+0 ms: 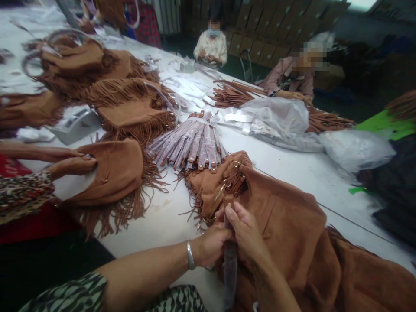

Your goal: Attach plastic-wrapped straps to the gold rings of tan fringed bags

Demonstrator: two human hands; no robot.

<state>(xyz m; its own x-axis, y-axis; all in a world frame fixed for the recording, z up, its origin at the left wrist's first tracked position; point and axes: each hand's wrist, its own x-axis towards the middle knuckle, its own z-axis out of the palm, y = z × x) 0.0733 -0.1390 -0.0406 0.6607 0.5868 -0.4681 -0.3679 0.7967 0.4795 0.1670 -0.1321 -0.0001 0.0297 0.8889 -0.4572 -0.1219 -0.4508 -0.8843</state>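
My left hand (pixel 212 245), with a silver bangle at the wrist, is closed around a strap (pixel 230 273) in a clear wrap. My right hand (pixel 245 229) pinches the same strap near its upper end, thumb and fingers pressed together. The strap hangs down between both hands toward the bottom edge. Directly behind and to the right lies a brown suede bag (pixel 289 216), slumped on the table. Gold-coloured metal fittings (pixel 224 186) and fringe show just beyond my fingertips. My fingers partly hide where the strap's upper end meets the bag.
A fanned bundle of wrapped straps (pixel 195 141) lies ahead on the white table (pixel 162 212). At left, a co-worker's hands (pixel 74 164) hold a fringed bag (pixel 113 171). More fringed bags (pixel 126 106), a tape dispenser (pixel 76 125) and plastic bags (pixel 279 115) surround this spot. Other people sit across the table.
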